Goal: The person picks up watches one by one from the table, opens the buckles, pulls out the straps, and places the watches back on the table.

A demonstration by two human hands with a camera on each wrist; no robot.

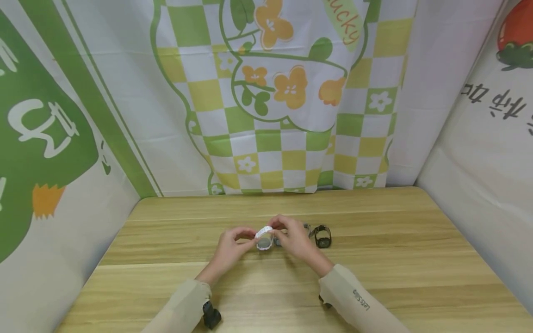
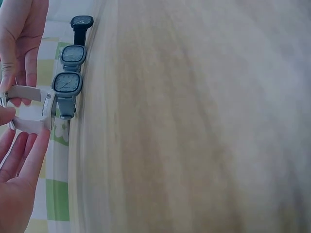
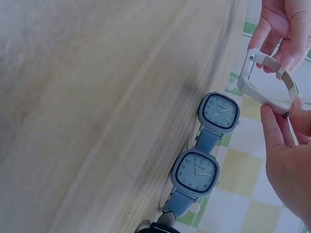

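A white wristwatch (image 1: 264, 230) is held between both hands above the wooden table (image 1: 258, 296), its strap bent round into a loop. My left hand (image 1: 234, 245) pinches one side of the strap with thumb and fingers. On the other side, the thumb and fingers of my right hand (image 1: 294, 238) pinch the strap near its end. In the right wrist view the white case (image 3: 248, 70) faces away, so its dial is hidden. Two grey-blue watches (image 3: 197, 172) with square rounded faces stand beside the hands, partly covered by the right hand in the head view.
A black watch (image 1: 323, 237) stands at the right end of the row on the table. Behind the table's back edge hangs a green and yellow checked curtain (image 1: 270, 157). Printed white cloths (image 1: 470, 185) close off the sides.
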